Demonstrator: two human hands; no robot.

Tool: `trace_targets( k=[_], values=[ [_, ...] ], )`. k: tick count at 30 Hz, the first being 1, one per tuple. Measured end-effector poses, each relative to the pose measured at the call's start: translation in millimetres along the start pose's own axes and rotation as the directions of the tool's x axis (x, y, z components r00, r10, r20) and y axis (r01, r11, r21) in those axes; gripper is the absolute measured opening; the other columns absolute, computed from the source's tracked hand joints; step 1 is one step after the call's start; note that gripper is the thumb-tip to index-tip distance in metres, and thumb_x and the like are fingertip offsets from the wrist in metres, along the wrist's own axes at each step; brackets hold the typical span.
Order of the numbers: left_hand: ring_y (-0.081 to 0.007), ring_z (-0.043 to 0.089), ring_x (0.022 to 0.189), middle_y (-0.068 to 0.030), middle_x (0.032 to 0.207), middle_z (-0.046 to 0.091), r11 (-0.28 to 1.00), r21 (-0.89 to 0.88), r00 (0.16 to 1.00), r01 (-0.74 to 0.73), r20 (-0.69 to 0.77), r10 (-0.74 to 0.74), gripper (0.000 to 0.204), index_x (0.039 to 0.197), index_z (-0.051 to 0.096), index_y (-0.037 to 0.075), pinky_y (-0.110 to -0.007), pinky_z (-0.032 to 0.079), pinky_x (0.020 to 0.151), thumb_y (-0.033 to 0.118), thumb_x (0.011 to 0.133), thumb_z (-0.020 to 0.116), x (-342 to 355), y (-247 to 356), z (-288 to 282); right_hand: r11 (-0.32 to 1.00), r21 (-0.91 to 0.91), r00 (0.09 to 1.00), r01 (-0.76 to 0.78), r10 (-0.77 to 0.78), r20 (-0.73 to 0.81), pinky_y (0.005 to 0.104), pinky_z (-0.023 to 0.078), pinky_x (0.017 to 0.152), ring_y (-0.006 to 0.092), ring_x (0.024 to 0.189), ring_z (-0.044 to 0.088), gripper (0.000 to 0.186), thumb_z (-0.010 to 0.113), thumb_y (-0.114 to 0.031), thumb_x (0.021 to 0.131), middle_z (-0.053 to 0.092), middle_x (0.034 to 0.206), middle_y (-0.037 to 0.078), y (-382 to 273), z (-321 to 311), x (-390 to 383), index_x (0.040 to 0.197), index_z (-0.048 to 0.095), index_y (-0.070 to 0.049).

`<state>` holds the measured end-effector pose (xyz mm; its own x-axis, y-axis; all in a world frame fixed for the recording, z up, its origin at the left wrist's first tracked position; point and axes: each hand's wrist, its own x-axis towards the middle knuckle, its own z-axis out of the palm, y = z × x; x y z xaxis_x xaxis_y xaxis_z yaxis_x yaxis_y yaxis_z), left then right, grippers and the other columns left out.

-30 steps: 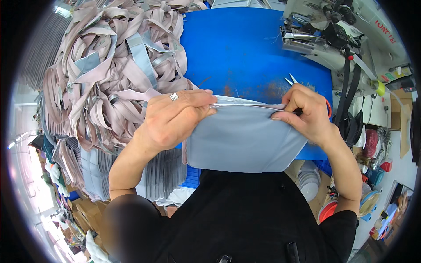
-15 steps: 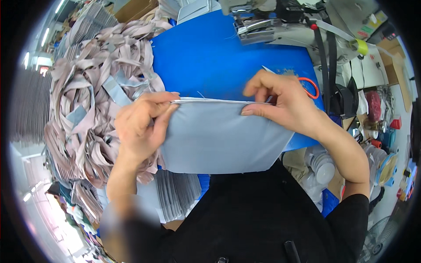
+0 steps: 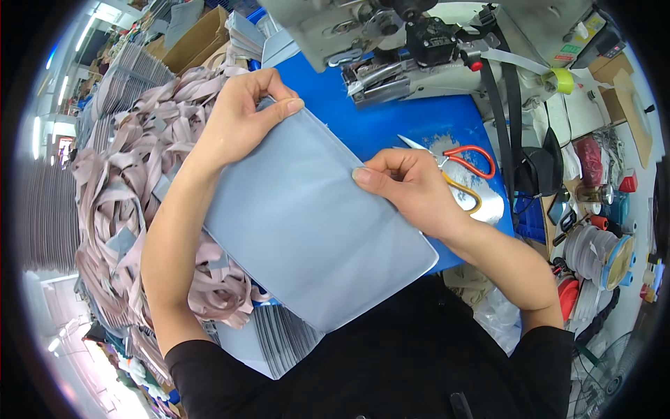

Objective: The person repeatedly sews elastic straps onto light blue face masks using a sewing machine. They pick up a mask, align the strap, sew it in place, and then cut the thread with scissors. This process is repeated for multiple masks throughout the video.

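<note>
A blue-grey rectangular fabric panel [image 3: 300, 216] with a stitched edge hangs tilted in front of my chest. My left hand [image 3: 255, 115] pinches its upper left corner between thumb and fingers. Farther down the same upper edge, my right hand [image 3: 408, 185] grips the fabric, thumb on the near face and fingers behind. The panel's far face is hidden from me. Just beyond my right hand lie scissors [image 3: 466, 162] with red and yellow handles, on the blue work table [image 3: 391, 129].
A sewing machine [image 3: 412, 70] stands at the table's far side. To the left is a large heap of pinkish-grey fabric strips [image 3: 132, 188]. Stacked grey panels [image 3: 283, 339] sit below my left arm. Thread spools [image 3: 590, 244] and a cardboard box [image 3: 192, 45] are farther out.
My left hand has risen and moved away from me, tilting the panel from level to a downward right slope. The scissors now show more fully beside my right hand.
</note>
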<state>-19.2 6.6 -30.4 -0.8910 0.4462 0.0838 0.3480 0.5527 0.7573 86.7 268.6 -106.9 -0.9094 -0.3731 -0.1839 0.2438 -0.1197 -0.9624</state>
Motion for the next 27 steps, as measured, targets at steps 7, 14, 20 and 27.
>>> trace_targets(
  k=[7,14,20,27],
  values=[
    [-0.0095,0.062,0.085,-0.0039,0.090,0.074,1.000,0.029,0.999,0.002,0.046,-0.003,0.019,0.100,0.073,-0.002,-0.028,0.051,0.077,0.013,0.091,0.079,58,-33,8,0.982,0.174,0.992,-0.069,0.086,-0.096,0.0230,0.050,0.069,0.0049,0.076,0.062,0.028,0.075,-0.025,0.100,0.072,0.085,0.001,0,-10,27,0.105,0.078,0.002],
    [-0.0089,0.065,0.089,-0.0038,0.099,0.075,0.983,0.140,0.993,-0.119,0.014,0.119,0.028,0.115,0.074,0.000,-0.030,0.054,0.079,0.013,0.091,0.077,79,-49,7,0.961,0.267,0.984,-0.075,0.115,-0.137,0.0242,0.054,0.075,0.0074,0.082,0.067,0.028,0.075,-0.023,0.100,0.076,0.093,0.005,-7,-12,38,0.105,0.078,0.004],
    [-0.0128,0.066,0.096,-0.0055,0.107,0.075,0.954,0.230,0.981,-0.193,0.040,0.189,0.033,0.122,0.072,0.002,-0.032,0.054,0.084,0.012,0.091,0.077,89,-67,2,0.957,0.277,0.984,-0.087,0.126,-0.125,0.0249,0.054,0.075,0.0080,0.082,0.067,0.028,0.074,-0.023,0.100,0.076,0.094,0.006,-8,-13,44,0.107,0.077,0.004],
    [-0.0178,0.064,0.107,-0.0079,0.118,0.071,0.955,0.192,0.974,-0.224,0.086,0.211,0.038,0.128,0.069,0.003,-0.035,0.052,0.092,0.012,0.092,0.076,107,-78,-3,0.963,0.265,0.982,-0.044,0.091,-0.167,0.0252,0.054,0.074,0.0082,0.082,0.067,0.030,0.074,-0.024,0.100,0.076,0.094,0.006,-8,-15,53,0.107,0.077,0.004]
  ],
)
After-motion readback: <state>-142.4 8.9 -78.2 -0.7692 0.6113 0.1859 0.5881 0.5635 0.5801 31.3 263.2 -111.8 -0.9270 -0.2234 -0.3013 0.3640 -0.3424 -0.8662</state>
